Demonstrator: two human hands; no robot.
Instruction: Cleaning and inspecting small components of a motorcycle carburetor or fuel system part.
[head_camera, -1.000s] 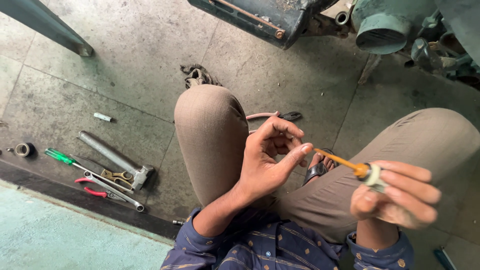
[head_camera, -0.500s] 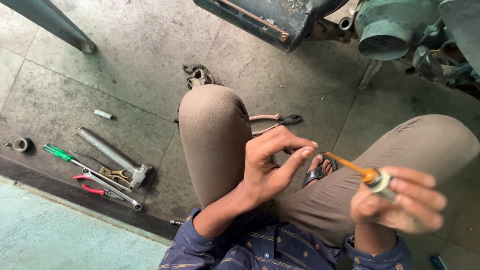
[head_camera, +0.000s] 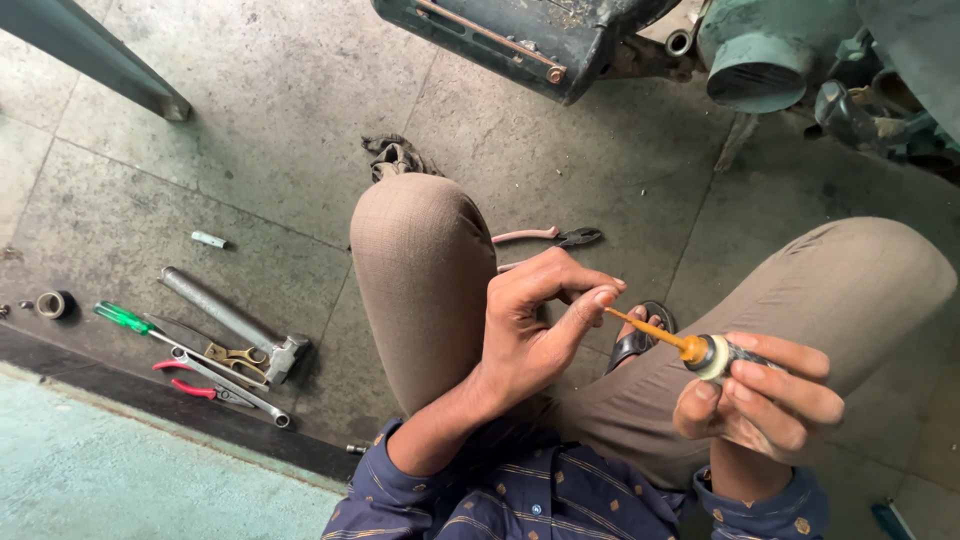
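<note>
Clenched in my right hand (head_camera: 765, 400), the tube (head_camera: 722, 357) points its nozzle (head_camera: 648, 328) at my left hand (head_camera: 535, 325), fingers pinched at its tip, between my knees. Squeezing hard could spill glue onto my trousers.

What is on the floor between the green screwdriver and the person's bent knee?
In the head view, between the green screwdriver and the left knee lie a metal-handled hammer, a spanner, brass-coloured pliers and a red-handled tool.
</note>
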